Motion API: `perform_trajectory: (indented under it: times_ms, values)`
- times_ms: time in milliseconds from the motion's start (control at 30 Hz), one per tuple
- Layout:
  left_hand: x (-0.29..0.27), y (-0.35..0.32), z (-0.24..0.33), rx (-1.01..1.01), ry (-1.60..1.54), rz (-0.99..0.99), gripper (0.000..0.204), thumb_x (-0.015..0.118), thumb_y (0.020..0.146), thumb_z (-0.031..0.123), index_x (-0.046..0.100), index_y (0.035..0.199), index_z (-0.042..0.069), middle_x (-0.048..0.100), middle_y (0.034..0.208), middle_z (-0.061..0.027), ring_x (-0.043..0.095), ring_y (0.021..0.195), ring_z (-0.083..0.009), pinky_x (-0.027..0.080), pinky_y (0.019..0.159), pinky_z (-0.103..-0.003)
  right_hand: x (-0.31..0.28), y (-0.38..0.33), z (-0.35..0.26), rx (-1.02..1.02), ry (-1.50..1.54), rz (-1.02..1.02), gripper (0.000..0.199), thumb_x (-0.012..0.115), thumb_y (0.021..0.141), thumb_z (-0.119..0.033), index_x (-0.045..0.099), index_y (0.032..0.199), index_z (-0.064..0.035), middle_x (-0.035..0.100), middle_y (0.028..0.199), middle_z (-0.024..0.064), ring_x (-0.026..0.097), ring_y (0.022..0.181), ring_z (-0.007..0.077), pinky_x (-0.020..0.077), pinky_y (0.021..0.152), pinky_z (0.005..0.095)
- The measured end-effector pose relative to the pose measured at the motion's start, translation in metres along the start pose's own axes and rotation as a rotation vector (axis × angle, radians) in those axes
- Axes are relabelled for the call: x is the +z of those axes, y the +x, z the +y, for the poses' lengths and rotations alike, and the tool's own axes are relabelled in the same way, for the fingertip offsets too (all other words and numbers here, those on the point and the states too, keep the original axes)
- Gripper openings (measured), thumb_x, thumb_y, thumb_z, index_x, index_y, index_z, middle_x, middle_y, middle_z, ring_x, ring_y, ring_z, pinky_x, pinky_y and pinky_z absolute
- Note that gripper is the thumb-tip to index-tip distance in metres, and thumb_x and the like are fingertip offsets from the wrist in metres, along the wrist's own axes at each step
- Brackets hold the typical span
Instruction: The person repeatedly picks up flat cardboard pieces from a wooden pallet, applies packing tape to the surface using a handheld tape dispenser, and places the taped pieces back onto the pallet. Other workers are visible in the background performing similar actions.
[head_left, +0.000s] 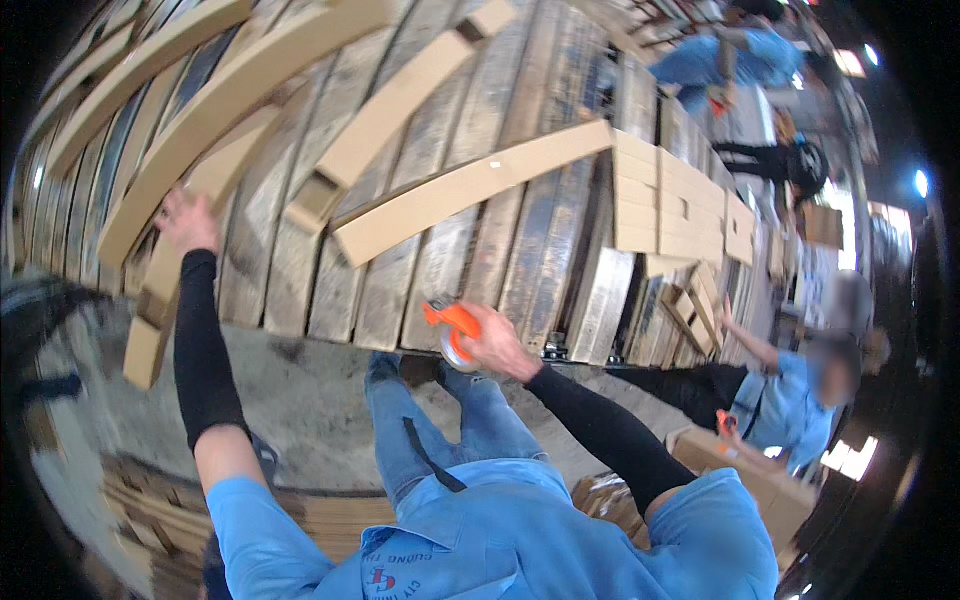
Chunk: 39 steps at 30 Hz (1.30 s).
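Note:
My right hand (497,345) grips an orange tape dispenser (452,318) with a roll of tape on it, held just over the near edge of the slatted wooden table. To the left, my left hand (187,222) reaches out with its fingers apart, against a long narrow cardboard box (228,170). That box's near end, with a flap (145,350) hanging out, sticks out past the table edge. A longer cardboard box (235,95) lies just beyond my left fingers. Whether the left fingers press on it is hard to tell.
Two more long boxes (400,110) (470,195) lie slanted across the wooden slats (290,270). Flat stacked cardboard boxes (680,205) sit at the right. One co-worker (790,400) there also holds an orange dispenser; others stand farther off. Cardboard bundles (300,515) lie behind me.

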<state>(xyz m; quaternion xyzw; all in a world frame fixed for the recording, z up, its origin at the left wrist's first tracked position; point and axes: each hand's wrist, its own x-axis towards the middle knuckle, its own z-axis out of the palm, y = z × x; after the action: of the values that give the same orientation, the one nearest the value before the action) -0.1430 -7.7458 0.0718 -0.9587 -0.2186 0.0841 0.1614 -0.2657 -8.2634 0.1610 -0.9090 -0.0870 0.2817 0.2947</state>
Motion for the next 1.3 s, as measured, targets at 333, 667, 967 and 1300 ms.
perform_trajectory:
  times_ms: [333, 667, 967, 1300]
  values:
    - [-0.057, -0.185, 0.301, 0.65, -0.906, 0.237, 0.062, 0.074, 0.086, 0.029, 0.057, 0.136, -0.002, 0.052, 0.148, -0.0239, 0.045, 0.139, -0.0401, 0.032, 0.119, -0.048, -0.01, -0.234, 0.219, 0.724, 1.888, 0.24, 0.048, 0.064, 0.092, -0.012, 0.055, 0.138, -0.0013, 0.067, 0.127, 0.0127, 0.066, 0.116, 0.0277, 0.0521, 0.103, 0.0449]
    - [-0.171, -0.363, 0.576, 0.937, -1.024, -0.661, 0.058, 0.078, 0.084, 0.027, 0.059, 0.13, -0.003, 0.064, 0.126, -0.0223, 0.06, 0.122, -0.0388, 0.048, 0.104, -0.046, -0.023, -0.242, 0.283, 0.163, 2.339, 0.121, 0.056, 0.062, 0.099, -0.022, 0.045, 0.149, -0.0044, 0.061, 0.138, 0.0161, 0.063, 0.123, 0.0327, 0.052, 0.103, 0.0512]
    - [-0.277, -0.371, 0.845, 1.379, -0.679, -0.061, 0.066, 0.083, 0.079, 0.037, 0.059, 0.127, -0.001, 0.04, 0.154, -0.0245, 0.04, 0.141, -0.0426, 0.037, 0.114, -0.051, -0.11, -0.258, 0.441, 0.243, 2.394, 0.46, 0.057, 0.077, 0.09, -0.007, 0.052, 0.141, -0.0053, 0.065, 0.13, 0.0134, 0.069, 0.109, 0.0268, 0.0594, 0.093, 0.0432]
    - [-0.35, -0.399, 1.119, 1.373, 0.079, -0.032, 0.117, 0.08, 0.055, 0.079, 0.051, 0.145, 0.01, 0.015, 0.163, -0.0364, 0.012, 0.153, -0.0533, 0.016, 0.115, -0.075, -0.1, -0.293, 0.517, 0.444, 2.284, 0.713, 0.036, 0.063, 0.1, -0.012, 0.058, 0.135, -0.0063, 0.07, 0.121, 0.0135, 0.073, 0.098, 0.0241, 0.0625, 0.083, 0.0395]
